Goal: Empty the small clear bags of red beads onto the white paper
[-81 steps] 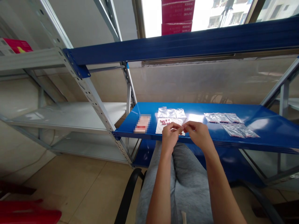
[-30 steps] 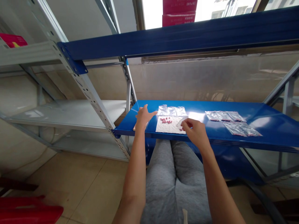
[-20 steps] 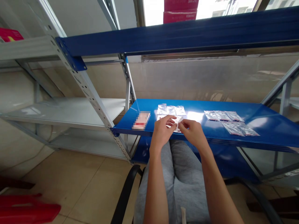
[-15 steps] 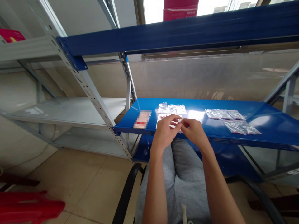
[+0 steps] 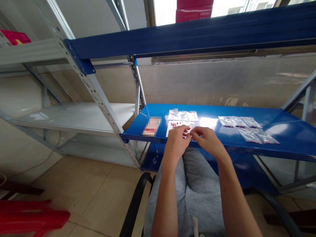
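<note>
The left hand (image 5: 176,142) and the right hand (image 5: 209,141) are each pinching one end of a small bag (image 5: 189,132). The bag is hanging over the near edge of the sheet (image 5: 170,128), lying left to right. The beads (image 5: 175,124) are sitting at the sheet's far left corner.

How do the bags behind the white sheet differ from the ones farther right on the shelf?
The left bags number three, in one row, and look empty. The right bags number five, in two rows, with small reddish bits inside. Both are small clear bags lying flat on the blue shelf.
</note>
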### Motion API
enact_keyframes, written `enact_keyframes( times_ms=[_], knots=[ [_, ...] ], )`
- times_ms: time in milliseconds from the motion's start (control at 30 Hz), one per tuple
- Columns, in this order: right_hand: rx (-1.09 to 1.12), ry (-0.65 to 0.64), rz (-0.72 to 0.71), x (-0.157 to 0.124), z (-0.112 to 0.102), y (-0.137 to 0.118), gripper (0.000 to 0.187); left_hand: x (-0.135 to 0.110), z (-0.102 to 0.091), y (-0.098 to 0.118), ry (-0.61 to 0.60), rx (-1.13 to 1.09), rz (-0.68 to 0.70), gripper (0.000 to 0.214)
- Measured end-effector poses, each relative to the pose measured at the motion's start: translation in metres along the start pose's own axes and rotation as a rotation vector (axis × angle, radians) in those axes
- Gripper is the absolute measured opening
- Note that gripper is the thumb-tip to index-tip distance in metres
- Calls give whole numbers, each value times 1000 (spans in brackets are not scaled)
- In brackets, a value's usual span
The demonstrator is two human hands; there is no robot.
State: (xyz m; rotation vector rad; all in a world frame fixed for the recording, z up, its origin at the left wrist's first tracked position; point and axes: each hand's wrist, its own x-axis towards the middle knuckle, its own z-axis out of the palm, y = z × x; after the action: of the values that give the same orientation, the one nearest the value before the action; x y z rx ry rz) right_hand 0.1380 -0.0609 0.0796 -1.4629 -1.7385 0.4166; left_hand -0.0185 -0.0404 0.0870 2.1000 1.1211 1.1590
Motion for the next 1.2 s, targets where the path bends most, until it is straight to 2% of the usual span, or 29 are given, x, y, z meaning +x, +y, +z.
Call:
enact_keyframes(
  times_ms=[100,233,367,433,500,600,633,667,733,833,933,1200],
  knots=[
    [-103,55,-5,-1,1,-6,25,1,1,-1,51,82,-34,30],
    [-277,123,40,-2,8,-13,27,1,3,-2,50,166,-17,33],
    [-273,54,-20,-1,12,-17,29,1,4,-8,-2,17,-70,30],
    [-170,-7,-75,0,10,-14,32,1,3,-15,-18,-121,-152,22],
    [-61,18,-57,2,6,-6,35,2,0,-24,-8,-247,-246,14],
    [57,239,182,5,0,12,31,2,-4,-36,43,-414,-358,13],
    [134,273,283,6,0,19,30,2,-5,-40,52,-464,-382,14],
    [252,255,372,6,2,26,32,1,-7,-42,52,-507,-398,14],
    [570,92,471,6,8,37,39,0,-9,-45,32,-572,-410,16],
    [941,-137,473,5,20,45,45,-1,-10,-46,-15,-625,-405,21],
    [1037,-182,428,5,29,48,38,-3,-11,-48,-41,-652,-412,23],
    [1068,-121,415,6,30,60,37,-3,-7,-55,-82,-677,-427,31]
  ],
)
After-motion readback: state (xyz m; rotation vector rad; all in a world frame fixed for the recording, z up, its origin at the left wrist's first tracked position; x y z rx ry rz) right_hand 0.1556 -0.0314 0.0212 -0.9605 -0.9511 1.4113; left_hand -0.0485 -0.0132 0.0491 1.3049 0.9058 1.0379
